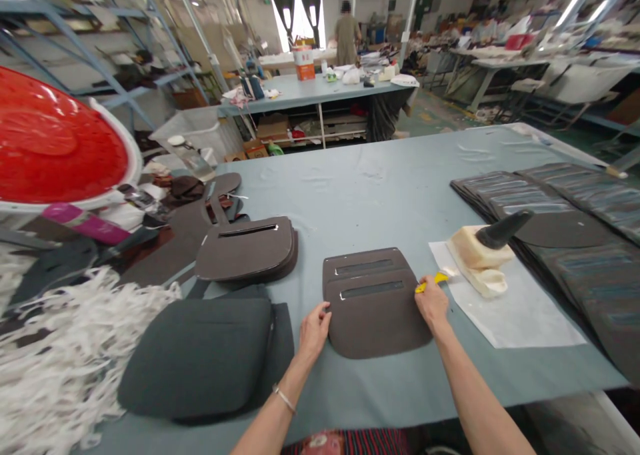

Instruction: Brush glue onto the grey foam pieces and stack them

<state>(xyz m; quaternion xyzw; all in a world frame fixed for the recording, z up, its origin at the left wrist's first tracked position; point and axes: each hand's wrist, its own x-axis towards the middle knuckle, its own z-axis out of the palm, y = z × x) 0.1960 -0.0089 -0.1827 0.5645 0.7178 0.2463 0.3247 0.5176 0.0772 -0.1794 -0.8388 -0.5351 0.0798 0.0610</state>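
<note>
A dark brown fabric panel (375,325) with rounded lower corners and two zip-like slots lies flat on the blue-green table before me. My left hand (314,330) pinches its left edge, thumb and fingers together. Closed around a yellow-handled tool (434,280), my right hand (432,301) rests at the panel's right edge. The tool's pale end points right, toward a white sheet (525,321). On that sheet stands a glue-smeared beige container (477,251) with a black cone-shaped piece (505,229) on it.
To the left sit a stack of brown slotted panels (245,251) and a pile of dark green-grey panels (200,355). White strips (60,361) heap at far left, below a red basin (55,141). Stacked dark panels (565,241) cover the right side. Another person (346,35) stands far back.
</note>
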